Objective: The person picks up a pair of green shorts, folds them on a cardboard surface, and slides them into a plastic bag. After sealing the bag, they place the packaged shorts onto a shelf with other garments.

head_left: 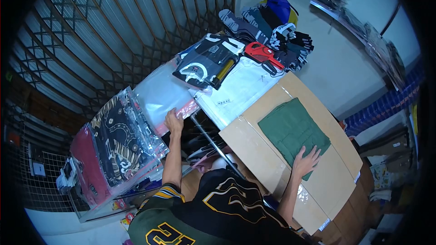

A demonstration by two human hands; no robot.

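Note:
My right hand (pixel 308 159) lies flat with fingers spread on a folded dark green garment (pixel 293 129). Under the garment is a large sheet of brown cardboard (pixel 254 143). Over on the left, my left hand (pixel 173 120) has its fingers bent at the near edge of a stack of clear plastic bags (pixel 165 93), seemingly pinching the top one. A pinkish strip (pixel 187 108) runs along that edge beside my fingers.
Packed patterned clothes (pixel 120 138) and a red packed garment (pixel 88 165) lie at left. Behind are a packed dark shirt (pixel 206 61), a red tool (pixel 261 53) and piled socks (pixel 243 25). A metal rail (pixel 213 140) spans the gap before me. A folding gate (pixel 113 31) stands behind.

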